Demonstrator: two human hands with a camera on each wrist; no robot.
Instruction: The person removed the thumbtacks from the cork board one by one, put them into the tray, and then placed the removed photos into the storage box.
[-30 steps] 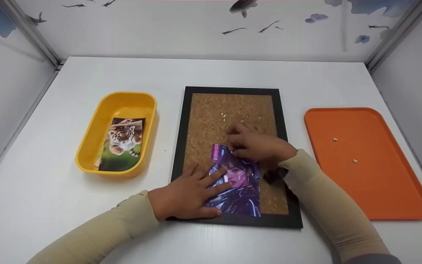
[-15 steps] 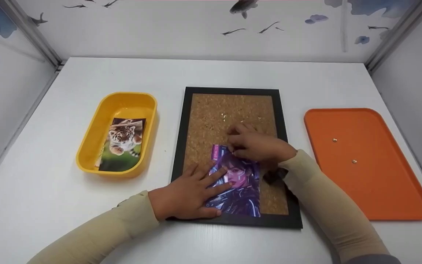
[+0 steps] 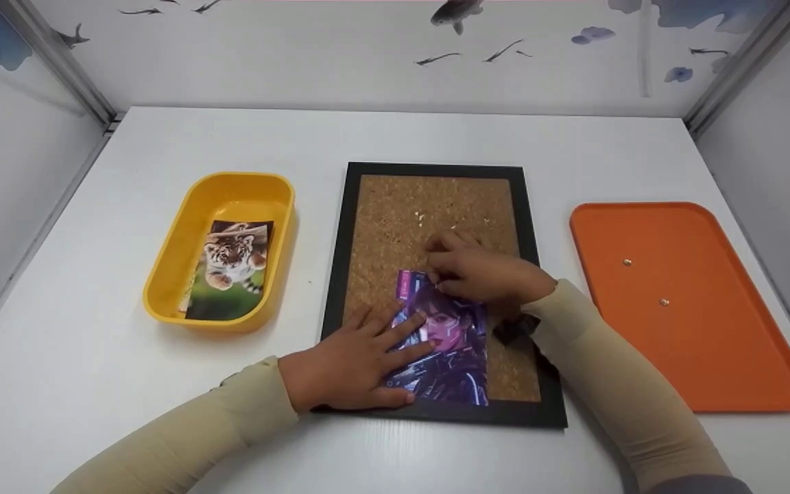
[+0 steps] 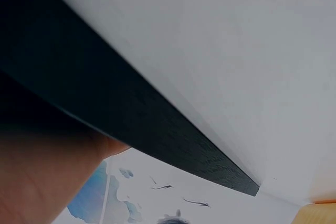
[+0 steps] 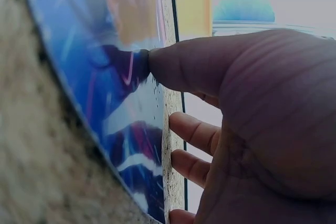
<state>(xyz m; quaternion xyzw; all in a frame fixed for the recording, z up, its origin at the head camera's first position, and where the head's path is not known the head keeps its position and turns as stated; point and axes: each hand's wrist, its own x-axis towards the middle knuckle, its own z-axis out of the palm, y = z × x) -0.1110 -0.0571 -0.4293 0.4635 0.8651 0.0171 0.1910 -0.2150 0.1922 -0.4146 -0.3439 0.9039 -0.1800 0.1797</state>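
Note:
A purple-blue portrait print (image 3: 446, 374) lies on the lower half of a black-framed corkboard (image 3: 395, 240). My left hand (image 3: 350, 360) rests flat on the print's left side, fingers spread, its heel over the frame's lower left. Near the print's top edge is my right hand (image 3: 481, 271). In the right wrist view its thumb (image 5: 184, 66) presses against the print, and the other fingers (image 5: 191, 132) touch the cork, spread apart. Whether something lies under the thumb tip is hidden. The left wrist view shows mainly the frame's dark edge (image 4: 173, 135) and part of the left hand.
At the left stands a yellow tub (image 3: 179, 240) with a tiger picture (image 3: 230, 274) in it. An orange tray (image 3: 710, 357) at the right holds two small shiny pins (image 3: 627, 262). Several small bright spots (image 3: 419, 218) dot the upper cork. Printed panels surround the white table.

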